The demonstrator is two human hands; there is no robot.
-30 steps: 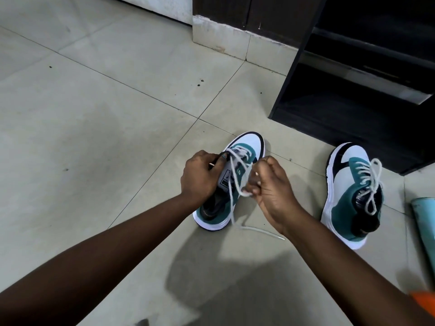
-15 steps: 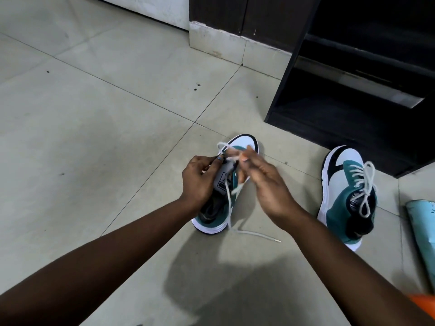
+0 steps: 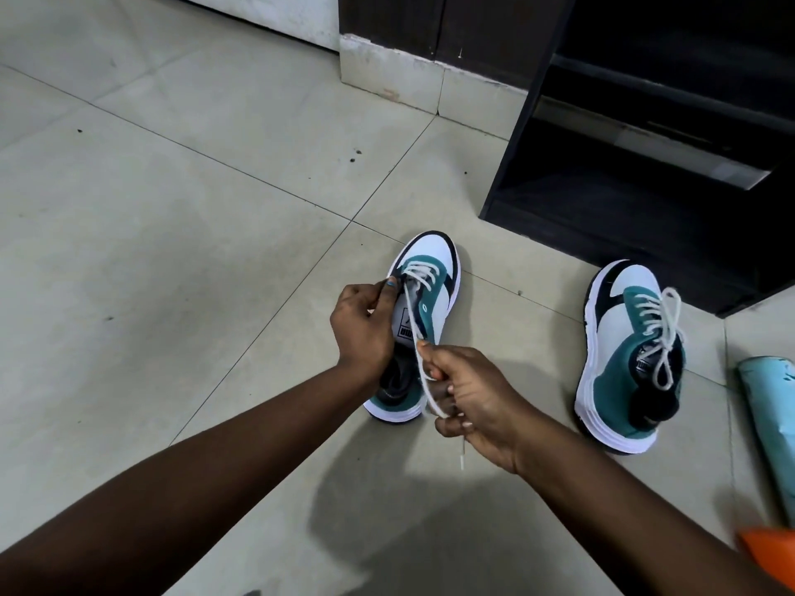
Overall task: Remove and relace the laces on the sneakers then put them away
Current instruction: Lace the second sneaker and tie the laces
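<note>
Since half a second ago the right hand (image 3: 469,393) has drawn the lace (image 3: 415,333) back, gripping it, while the left hand (image 3: 365,324) pinches the half-laced near sneaker (image 3: 430,294) on the floor; the far sneaker (image 3: 619,359) looks fully laced, shelving remains.

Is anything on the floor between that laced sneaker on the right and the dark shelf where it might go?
Nothing visible. The laced sneaker lies on bare tile just in front of the shelf, whose lower bay looks open and dark. The teal roll lies off to its right, out of that path.
</note>
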